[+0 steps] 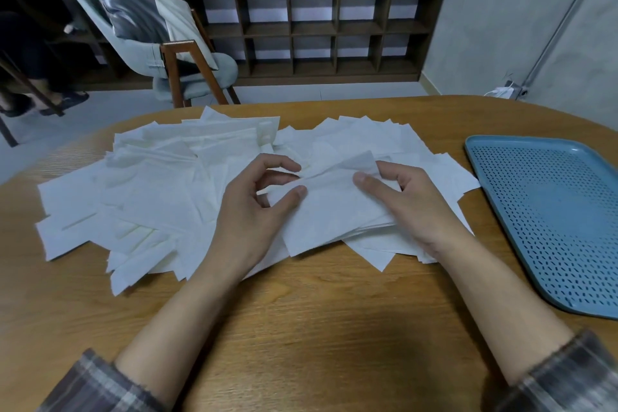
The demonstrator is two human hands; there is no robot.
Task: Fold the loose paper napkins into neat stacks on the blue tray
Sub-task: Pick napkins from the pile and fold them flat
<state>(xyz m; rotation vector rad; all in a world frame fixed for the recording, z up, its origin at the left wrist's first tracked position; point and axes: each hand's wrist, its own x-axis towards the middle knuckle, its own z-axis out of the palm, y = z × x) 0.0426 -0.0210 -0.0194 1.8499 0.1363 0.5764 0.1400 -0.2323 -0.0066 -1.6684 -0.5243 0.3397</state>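
Several loose white paper napkins (143,184) lie spread in an overlapping heap across the wooden table (301,318). One napkin (329,207) lies on top in the middle. My left hand (257,207) pinches its left edge between thumb and curled fingers. My right hand (404,201) grips its right side, where a thin corner is lifted and folded over by the fingers. The blue perforated tray (548,211) sits to the right of the heap with nothing on it.
A grey chair (187,67) with cushions stands beyond the table's far edge. A dark wooden shelf unit (314,30) with potted plants lines the back wall. A person's legs (30,70) show at far left. A socket and cable (508,90) sit by the right wall.
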